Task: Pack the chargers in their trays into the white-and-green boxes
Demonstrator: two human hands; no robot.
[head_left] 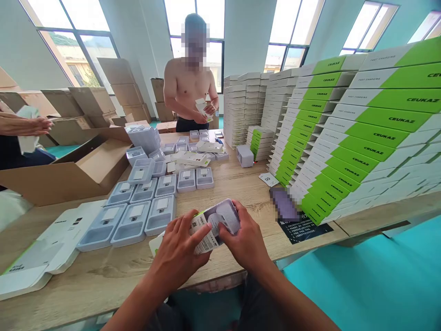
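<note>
My left hand (177,246) is wrapped around a white-and-green charger box (204,242) held tilted above the table's front edge. Printed text and a square code show on the box's side. From its open right end sticks a light grey plastic tray (231,212), partly inside the box. My right hand (246,239) grips that tray, thumb pressed on its inner face and fingers behind. Left of my hands stand rows of similar trays (149,232), several with a small white piece in them. A flat white-and-green carton (44,243) lies at the left.
Tall stacks of white-and-green boxes (365,133) line the right side. A purple item (284,204) and a dark printed sheet (306,230) lie before them. An open cardboard box (69,170) stands left. Across the table, a co-worker (189,92) holds a carton; another person's hands (27,125) show left.
</note>
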